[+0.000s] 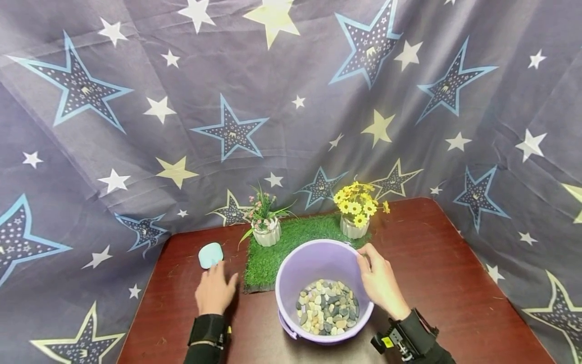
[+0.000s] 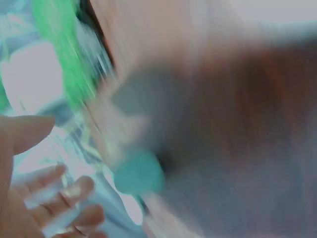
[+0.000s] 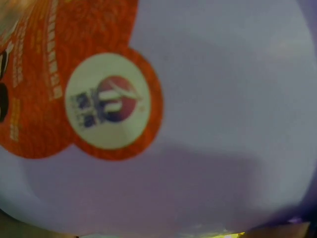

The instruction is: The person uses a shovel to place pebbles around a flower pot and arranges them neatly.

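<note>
A purple bucket [image 1: 313, 260] stands at the front of the table, with several smooth pebbles [image 1: 328, 307] in grey, tan and cream on its bottom. My right hand [image 1: 382, 280] grips its rim on the right side, thumb over the edge. The bucket's outer wall [image 3: 213, 99], bearing an orange label [image 3: 39, 134], fills the right wrist view. Off to the left, my left hand [image 1: 213, 290] reaches toward a small, rounded light-blue object [image 1: 210, 254], its fingers loosely extended. Blurred in the left wrist view, that object [image 2: 138, 172] lies beyond the fingers [image 2: 47, 206], apparently not held.
Behind the bucket lies an artificial grass mat [image 1: 295, 232]. On it are a white pot with pink flowers and grass blades [image 1: 267, 232] and a white pot with yellow flowers [image 1: 354, 227]. A star-patterned cloth [image 1: 291, 101] hangs around the reddish-brown table [image 1: 436, 263].
</note>
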### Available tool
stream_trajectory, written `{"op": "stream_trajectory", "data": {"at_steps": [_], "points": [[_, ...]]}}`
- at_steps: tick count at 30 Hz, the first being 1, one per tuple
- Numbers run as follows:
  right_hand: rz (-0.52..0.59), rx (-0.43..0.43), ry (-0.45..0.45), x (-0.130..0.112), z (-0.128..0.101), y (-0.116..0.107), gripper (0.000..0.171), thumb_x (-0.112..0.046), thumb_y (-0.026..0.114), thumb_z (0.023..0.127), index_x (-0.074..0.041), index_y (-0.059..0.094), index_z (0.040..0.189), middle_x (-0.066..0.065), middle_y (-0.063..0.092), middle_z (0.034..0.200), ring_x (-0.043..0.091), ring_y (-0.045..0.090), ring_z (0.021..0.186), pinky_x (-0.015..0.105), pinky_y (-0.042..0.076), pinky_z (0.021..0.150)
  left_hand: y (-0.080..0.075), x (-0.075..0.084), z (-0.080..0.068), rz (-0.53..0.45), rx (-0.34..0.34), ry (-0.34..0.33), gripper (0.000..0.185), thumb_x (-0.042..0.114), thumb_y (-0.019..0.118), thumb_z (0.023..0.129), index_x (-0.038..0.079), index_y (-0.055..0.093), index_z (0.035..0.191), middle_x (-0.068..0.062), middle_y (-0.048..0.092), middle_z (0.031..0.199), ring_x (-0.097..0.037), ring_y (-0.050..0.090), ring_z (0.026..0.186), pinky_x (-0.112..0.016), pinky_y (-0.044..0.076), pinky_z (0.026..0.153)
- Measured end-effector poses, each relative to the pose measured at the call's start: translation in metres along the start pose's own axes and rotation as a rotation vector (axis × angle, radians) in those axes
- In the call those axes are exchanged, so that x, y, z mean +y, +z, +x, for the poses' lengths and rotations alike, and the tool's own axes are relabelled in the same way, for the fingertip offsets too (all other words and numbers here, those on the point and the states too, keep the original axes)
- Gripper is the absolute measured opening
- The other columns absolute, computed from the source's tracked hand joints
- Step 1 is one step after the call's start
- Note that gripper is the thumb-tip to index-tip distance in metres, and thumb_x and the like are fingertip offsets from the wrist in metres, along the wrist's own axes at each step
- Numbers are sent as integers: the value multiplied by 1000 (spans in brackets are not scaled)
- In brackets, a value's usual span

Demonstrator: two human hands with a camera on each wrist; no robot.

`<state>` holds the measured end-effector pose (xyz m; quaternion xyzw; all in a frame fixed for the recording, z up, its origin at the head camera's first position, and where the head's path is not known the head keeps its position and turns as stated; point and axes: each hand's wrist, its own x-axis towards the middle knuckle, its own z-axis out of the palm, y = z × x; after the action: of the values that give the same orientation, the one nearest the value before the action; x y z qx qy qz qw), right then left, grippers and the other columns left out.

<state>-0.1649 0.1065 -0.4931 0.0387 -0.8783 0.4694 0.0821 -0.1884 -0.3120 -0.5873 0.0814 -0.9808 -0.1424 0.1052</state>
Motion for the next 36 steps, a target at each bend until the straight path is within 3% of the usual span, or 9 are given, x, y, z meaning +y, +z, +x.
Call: {"op": "stream_trajectory", "data": {"at_steps": [2, 4, 9, 16, 22, 25, 31, 34, 36], "points": [[-10, 1, 0, 1, 1, 1, 13, -9, 52, 106, -10, 64, 111, 3, 54, 74, 16, 49, 69, 32, 39, 67, -3, -10, 6, 2, -31, -135, 63, 44, 68, 93, -5, 50, 129, -28, 67, 107, -48, 65, 92, -64, 51, 70], [-22, 6, -1, 2, 1, 1, 12, -10, 52, 106, -10, 63, 111, 2, 54, 74, 16, 49, 69, 32, 39, 67, -3, -17, 10, 17, -105, -208, 71, 49, 66, 93, -10, 45, 125, -31, 65, 94, -49, 66, 81, -63, 51, 66], [-22, 0, 2, 1, -1, 2, 13, -11, 52, 106, -10, 63, 112, 4, 55, 76, 18, 50, 71, 33, 39, 68, 4, -25, 13, 45, -256, -240, 69, 47, 60, 95, -16, 47, 120, -36, 66, 95, -52, 67, 83, -63, 54, 72], [-39, -10, -27, 2, -1, 0, 14, -11, 49, 108, -10, 62, 111, 13, 74, 108, 26, 67, 91, 41, 48, 78, 14, -28, 16, -36, -215, -239, 44, 27, 50, 96, -14, 47, 110, -37, 66, 95, -55, 66, 87, -66, 52, 78], [-57, -21, -48, 2, 2, 0, 14, -11, 47, 108, -9, 61, 112, 15, 74, 107, 27, 66, 88, 41, 49, 76, 10, -34, 19, -81, -162, -215, 37, 23, 43, 101, -13, 43, 110, -38, 65, 89, -57, 65, 82, -67, 51, 72], [-59, -12, -58, 3, 2, 1, 13, -11, 48, 108, -8, 60, 111, 16, 74, 107, 28, 66, 88, 42, 49, 76, -5, -29, 24, -90, -100, -198, 39, 25, 42, 103, -13, 42, 112, -39, 64, 89, -58, 64, 81, -68, 50, 70], [-68, -14, -55, 4, 0, 1, 13, -11, 48, 108, -8, 60, 112, 16, 74, 108, 29, 67, 89, 43, 49, 76, -57, 16, 24, -140, 116, -36, 37, 31, 43, 107, -5, 42, 117, -30, 63, 73, -53, 63, 66, -64, 46, 59], [-61, -15, -57, 4, 0, 0, 13, -11, 48, 107, -8, 60, 111, 17, 74, 109, 32, 69, 93, 44, 50, 77, -83, 58, 12, -172, 213, 159, 32, 27, 51, 106, -2, 46, 119, -19, 59, 61, -43, 59, 53, -56, 44, 49], [-58, -16, -61, 4, 0, -2, 13, -11, 48, 108, -8, 60, 112, 18, 74, 111, 33, 70, 94, 45, 50, 77, -98, 90, 0, -164, 217, 316, 32, 25, 56, 103, 0, 48, 121, -9, 53, 56, -31, 53, 46, -45, 41, 44]]}}
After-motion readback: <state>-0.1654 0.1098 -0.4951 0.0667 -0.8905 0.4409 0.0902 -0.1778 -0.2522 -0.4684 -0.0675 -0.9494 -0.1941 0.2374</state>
